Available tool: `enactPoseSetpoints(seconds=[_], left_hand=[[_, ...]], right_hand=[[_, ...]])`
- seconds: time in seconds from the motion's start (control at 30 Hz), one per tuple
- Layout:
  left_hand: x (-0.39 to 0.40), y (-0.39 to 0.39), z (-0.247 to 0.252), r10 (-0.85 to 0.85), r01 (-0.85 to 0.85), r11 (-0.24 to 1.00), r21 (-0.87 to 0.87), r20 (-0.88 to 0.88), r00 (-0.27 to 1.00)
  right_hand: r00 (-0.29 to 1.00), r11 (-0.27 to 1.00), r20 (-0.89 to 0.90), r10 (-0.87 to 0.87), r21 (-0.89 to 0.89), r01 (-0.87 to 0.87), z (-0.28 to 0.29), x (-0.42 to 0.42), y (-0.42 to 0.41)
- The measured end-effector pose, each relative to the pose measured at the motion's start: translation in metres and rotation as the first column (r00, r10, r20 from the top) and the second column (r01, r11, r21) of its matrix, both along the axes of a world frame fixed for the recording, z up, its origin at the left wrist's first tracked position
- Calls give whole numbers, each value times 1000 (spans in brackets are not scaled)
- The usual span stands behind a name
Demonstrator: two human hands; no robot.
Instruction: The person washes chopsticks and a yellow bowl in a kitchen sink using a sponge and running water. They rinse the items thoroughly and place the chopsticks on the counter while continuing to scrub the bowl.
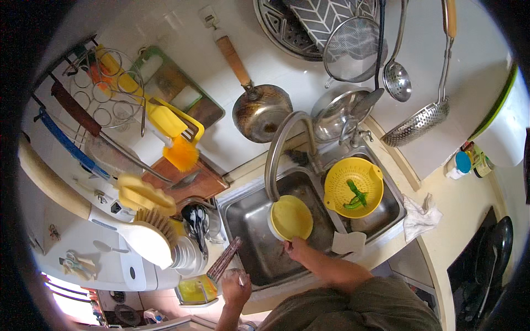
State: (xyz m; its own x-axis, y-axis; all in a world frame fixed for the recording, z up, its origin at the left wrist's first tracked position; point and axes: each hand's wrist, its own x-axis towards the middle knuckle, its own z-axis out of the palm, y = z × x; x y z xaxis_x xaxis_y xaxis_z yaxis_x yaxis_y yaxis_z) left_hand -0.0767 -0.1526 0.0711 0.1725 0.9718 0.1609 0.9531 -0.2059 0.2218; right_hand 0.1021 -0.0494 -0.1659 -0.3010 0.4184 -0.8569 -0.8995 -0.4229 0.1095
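Observation:
My left hand (236, 285) is closed around a clear object, perhaps a glass or bag, beside a red-and-white patterned strip (225, 258) at the left edge of the sink. My right hand (297, 248) grips the near rim of a yellow bowl (292, 218) above the large sink basin (252, 236), under the mouth of the curved metal faucet (285, 145). Over the small basin on the right rests a yellow colander (354, 165) with green peppers or similar green vegetables (356, 198) inside.
A white cloth (422, 217) lies right of the sink, and a white sheet or cloth (349, 242) on its front edge. Left stand stacked white dishes (186, 256). A saucepan (263, 111), strainers and ladles hang above; brushes hang at left. A black pan (497, 248) is far right.

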Motion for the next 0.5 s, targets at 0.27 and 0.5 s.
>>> enactPoseSetpoints(seconds=[0.27, 0.5], left_hand=[[24, 14, 16, -116, 112, 990, 83, 38, 993], [42, 49, 26, 1, -10, 999, 37, 224, 975]], right_hand=[[357, 992, -934, 34, 74, 100, 14, -13, -55], [131, 992, -989, 63, 48, -114, 70, -5, -53]])
